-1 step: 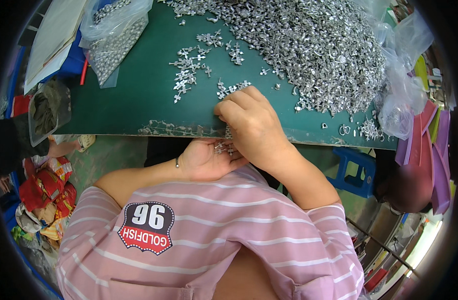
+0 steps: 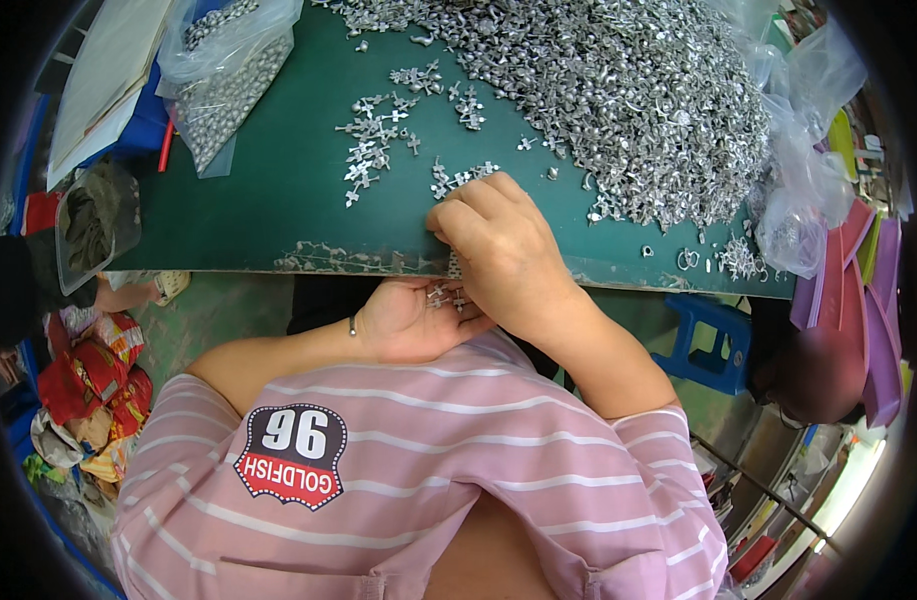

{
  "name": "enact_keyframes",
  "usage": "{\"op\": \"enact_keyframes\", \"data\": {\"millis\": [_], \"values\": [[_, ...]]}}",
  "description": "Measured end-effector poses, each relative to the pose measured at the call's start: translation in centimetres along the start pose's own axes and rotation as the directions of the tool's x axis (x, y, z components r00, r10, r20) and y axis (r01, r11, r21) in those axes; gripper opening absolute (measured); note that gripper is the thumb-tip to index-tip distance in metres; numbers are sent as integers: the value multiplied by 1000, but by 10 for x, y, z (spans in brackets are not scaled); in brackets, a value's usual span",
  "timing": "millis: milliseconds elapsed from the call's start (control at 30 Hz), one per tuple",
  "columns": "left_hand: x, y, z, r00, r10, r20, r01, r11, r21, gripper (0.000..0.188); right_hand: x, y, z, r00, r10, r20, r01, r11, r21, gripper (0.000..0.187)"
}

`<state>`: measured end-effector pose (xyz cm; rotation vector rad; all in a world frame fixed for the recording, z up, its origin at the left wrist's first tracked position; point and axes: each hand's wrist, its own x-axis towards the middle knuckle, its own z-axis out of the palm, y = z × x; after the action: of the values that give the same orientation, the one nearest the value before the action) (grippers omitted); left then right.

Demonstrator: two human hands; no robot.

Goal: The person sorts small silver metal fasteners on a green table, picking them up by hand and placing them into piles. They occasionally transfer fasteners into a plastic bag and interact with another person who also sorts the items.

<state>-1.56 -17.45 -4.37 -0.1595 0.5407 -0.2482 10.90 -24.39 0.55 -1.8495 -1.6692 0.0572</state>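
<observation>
metal pieces (image 2: 446, 296), cupped left hand (image 2: 410, 322)

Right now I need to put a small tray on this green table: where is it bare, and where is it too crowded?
Bare green table lies between the clear bag of parts on the left and the scattered small metal pieces mid-table, down to the near edge. Crowded: the big heap of metal pieces fills the right, and the right hand and left hand work at the near edge.
</observation>
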Motion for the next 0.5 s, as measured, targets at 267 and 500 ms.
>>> {"op": "enact_keyframes", "data": {"millis": [267, 500], "values": [[3, 4, -18, 981, -74, 177, 81, 996, -33, 44, -19, 36, -41, 935, 221, -275, -260, 959, -111, 21], [4, 4, -17, 979, -62, 194, 68, 997, -27, 46, -36, 35, -24, 967, 50, -250, -65, 997, -53, 24]]}}
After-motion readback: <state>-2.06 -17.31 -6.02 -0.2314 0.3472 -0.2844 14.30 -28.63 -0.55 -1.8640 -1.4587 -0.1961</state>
